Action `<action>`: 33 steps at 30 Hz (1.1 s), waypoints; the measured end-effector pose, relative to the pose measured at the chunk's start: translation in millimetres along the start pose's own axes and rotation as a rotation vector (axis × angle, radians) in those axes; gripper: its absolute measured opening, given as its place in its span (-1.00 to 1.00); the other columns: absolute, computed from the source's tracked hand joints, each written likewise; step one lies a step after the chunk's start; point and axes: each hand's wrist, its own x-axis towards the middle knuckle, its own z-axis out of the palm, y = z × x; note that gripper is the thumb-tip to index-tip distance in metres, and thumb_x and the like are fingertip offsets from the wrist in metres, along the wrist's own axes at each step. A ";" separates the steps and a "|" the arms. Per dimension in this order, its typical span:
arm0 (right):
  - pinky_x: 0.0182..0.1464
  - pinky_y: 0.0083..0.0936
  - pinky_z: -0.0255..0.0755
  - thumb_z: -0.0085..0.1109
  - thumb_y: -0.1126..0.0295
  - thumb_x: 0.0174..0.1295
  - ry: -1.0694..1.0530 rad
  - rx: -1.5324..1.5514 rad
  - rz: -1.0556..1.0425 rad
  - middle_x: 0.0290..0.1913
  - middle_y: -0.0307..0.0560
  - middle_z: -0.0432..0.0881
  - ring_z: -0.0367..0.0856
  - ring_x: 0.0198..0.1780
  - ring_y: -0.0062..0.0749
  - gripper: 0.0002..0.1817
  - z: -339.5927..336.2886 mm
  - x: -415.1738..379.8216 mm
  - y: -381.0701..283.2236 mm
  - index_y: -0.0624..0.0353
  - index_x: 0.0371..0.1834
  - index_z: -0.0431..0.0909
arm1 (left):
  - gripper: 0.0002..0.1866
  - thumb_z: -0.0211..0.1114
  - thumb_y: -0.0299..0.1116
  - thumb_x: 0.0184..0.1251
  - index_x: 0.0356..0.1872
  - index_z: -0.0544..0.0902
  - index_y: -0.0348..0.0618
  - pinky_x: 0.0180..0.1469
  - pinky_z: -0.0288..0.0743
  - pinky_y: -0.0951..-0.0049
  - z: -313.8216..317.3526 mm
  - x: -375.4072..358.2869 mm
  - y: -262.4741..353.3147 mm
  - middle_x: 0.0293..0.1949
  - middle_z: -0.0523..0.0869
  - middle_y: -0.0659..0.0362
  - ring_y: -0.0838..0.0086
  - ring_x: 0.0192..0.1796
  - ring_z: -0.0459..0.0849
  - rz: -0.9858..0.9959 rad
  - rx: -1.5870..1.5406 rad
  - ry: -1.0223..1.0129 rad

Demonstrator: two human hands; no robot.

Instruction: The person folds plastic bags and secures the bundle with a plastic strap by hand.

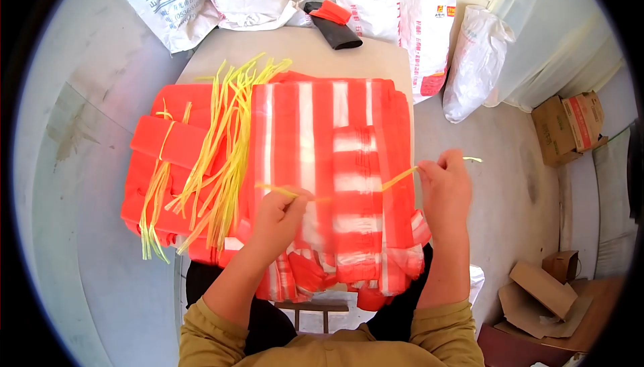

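Observation:
A yellow plastic strip (400, 178) stretches between my two hands, running across a folded red-and-white striped bundle (357, 233). My left hand (278, 218) pinches the strip on the left, with a short end sticking out past the fingers. On the other side my right hand (444, 182) is closed on the strip, raised a little higher, its loose tip pointing right. The bundle lies on a stack of red-and-white striped plastic sheets or bags (305, 109). Part of the strip between the hands is blurred.
Many loose yellow strips (225, 145) lie left of the stack, over red folded packs (151, 186), one tied with a strip. A black and red roll (337, 31) rests at the table's far edge (268, 41). White sacks (376, 5) stand behind; cardboard boxes (563, 129) are at right.

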 end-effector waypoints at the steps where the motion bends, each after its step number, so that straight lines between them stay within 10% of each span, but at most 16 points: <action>1: -0.20 -0.21 0.55 0.24 0.52 0.23 0.049 0.048 -0.101 -0.19 -0.08 0.56 0.63 -0.21 -0.10 -0.93 2.3 -3.6 -6.3 0.14 -0.24 0.66 | -0.80 0.25 -0.35 0.65 -0.04 0.76 -0.25 -0.23 0.39 0.63 -1.4 -0.1 -0.9 -0.34 0.64 0.34 0.72 -0.32 0.49 -0.023 -0.037 0.074; 6: -0.26 -0.18 0.53 0.28 0.47 0.23 0.020 -0.068 -0.164 -0.34 -0.09 0.58 0.64 -0.26 -0.05 -0.96 13.8 -5.4 -12.5 0.11 -0.27 0.67 | -0.80 0.28 -0.37 0.62 -0.05 0.77 -0.29 -0.21 0.47 0.56 -13.9 6.7 -0.3 -0.32 0.69 0.32 0.70 -0.28 0.57 -0.106 -0.158 0.286; 14: -0.15 -0.16 0.56 0.25 0.33 0.35 -0.390 -0.455 0.098 -0.26 -0.08 0.75 0.69 -0.22 -0.01 -0.87 -0.7 -10.3 62.1 0.09 -0.24 0.75 | -0.84 0.45 -0.57 0.24 -0.17 0.82 -0.16 -0.23 0.60 0.29 2.0 -1.2 8.4 -0.33 0.72 0.10 0.19 -0.24 0.74 0.359 0.528 -0.113; 20: -0.14 -0.22 0.63 0.34 0.48 0.26 0.165 0.272 -0.067 -0.22 -0.08 0.79 0.76 -0.20 -0.08 -0.89 -13.3 -6.7 2.7 0.12 -0.17 0.77 | -0.77 0.45 -0.63 0.18 -0.14 0.83 -0.15 -0.25 0.59 0.34 15.6 -3.7 9.1 -0.30 0.71 0.13 0.26 -0.26 0.74 0.350 0.428 -0.130; 29: -0.04 -0.26 0.65 0.27 0.52 0.28 -0.259 0.587 -0.533 -0.09 -0.06 0.79 0.76 -0.10 -0.10 -0.70 11.5 -22.9 -59.9 0.10 0.08 0.72 | -0.59 0.35 -0.76 0.17 0.04 0.80 -0.19 -0.03 0.64 0.27 46.2 4.9 13.6 0.00 0.76 0.03 0.12 -0.01 0.75 0.436 0.048 -0.249; 33: 0.05 -0.22 0.62 0.19 0.52 0.33 -0.325 0.765 -0.193 -0.04 -0.03 0.78 0.73 -0.05 -0.05 -0.55 18.8 -24.3 -64.1 0.16 0.31 0.56 | -0.56 0.30 -0.78 0.21 0.10 0.77 -0.23 0.02 0.66 0.23 47.0 8.2 1.5 0.07 0.76 -0.02 0.08 0.01 0.76 0.587 0.238 -0.179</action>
